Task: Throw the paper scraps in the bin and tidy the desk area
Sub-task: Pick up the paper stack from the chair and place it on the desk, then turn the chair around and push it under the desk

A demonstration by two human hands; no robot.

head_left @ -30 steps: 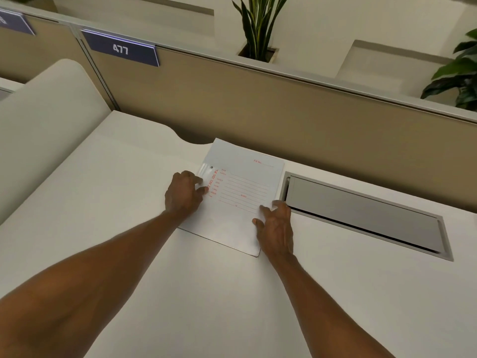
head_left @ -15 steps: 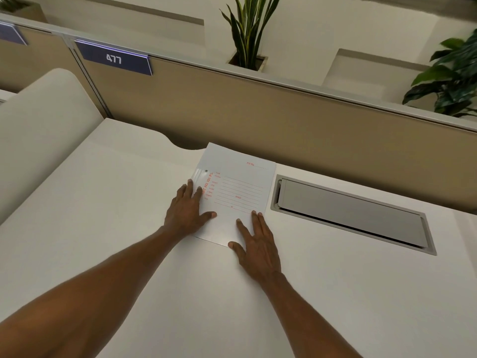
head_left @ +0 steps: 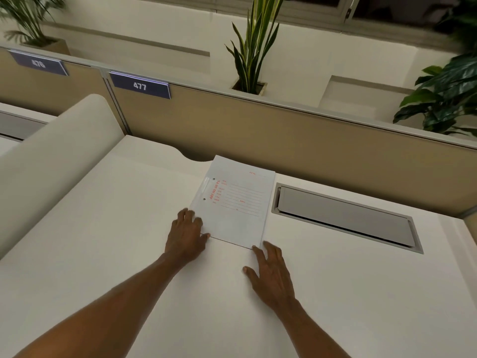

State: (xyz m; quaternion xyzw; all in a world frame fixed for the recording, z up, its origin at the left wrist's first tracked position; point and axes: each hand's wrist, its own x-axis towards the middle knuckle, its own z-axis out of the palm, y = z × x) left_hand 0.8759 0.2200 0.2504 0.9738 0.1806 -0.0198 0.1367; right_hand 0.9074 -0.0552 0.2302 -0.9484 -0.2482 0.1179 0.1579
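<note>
A white file folder [head_left: 238, 202] with red print lies flat on the white desk [head_left: 116, 228], near the back edge. My left hand [head_left: 187, 235] rests at the folder's near left corner, fingers spread and touching its edge. At the near right corner my right hand [head_left: 271, 272] lies flat on the desk, fingertips just short of the folder. Neither hand holds anything. No paper scraps or bin show in view.
A grey cable hatch [head_left: 346, 218] is set into the desk right of the folder. A beige partition [head_left: 284, 135] with a "477" label [head_left: 140, 86] backs the desk. A cream curved divider [head_left: 51, 151] stands at the left. Potted plants [head_left: 254, 47] stand behind.
Both hands have slid back off the folder toward its near corners. The folder now sits squarer beside the hatch. The camera has tilted up a little.
</note>
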